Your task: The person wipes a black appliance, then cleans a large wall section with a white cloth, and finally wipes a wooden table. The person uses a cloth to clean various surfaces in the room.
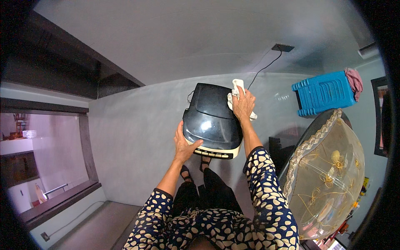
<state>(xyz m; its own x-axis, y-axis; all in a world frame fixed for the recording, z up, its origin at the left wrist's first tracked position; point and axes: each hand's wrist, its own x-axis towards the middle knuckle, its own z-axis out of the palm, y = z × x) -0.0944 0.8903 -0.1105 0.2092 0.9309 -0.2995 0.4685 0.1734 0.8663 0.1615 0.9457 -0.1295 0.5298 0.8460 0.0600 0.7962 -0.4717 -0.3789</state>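
Observation:
A glossy black appliance (212, 121) with a cream lower edge and a row of push buttons along its near side is in front of me, above my feet. My left hand (183, 146) grips its near left corner, thumb on top and the other fingers along the side. My right hand (244, 104) is closed on a white cloth (237, 85), which lies bunched against the appliance's right side. Part of the cloth is hidden under my fingers. What supports the appliance is hidden beneath it.
At the right, a blue plastic stool (325, 93) carries a pink cloth (354, 83). Nearer, a sheer dome cover with lace trim (325, 175) stands over a round dark tabletop. A dark cord (266, 66) runs from a wall socket (282, 48) behind the appliance. A framed opening (46, 158) is at left.

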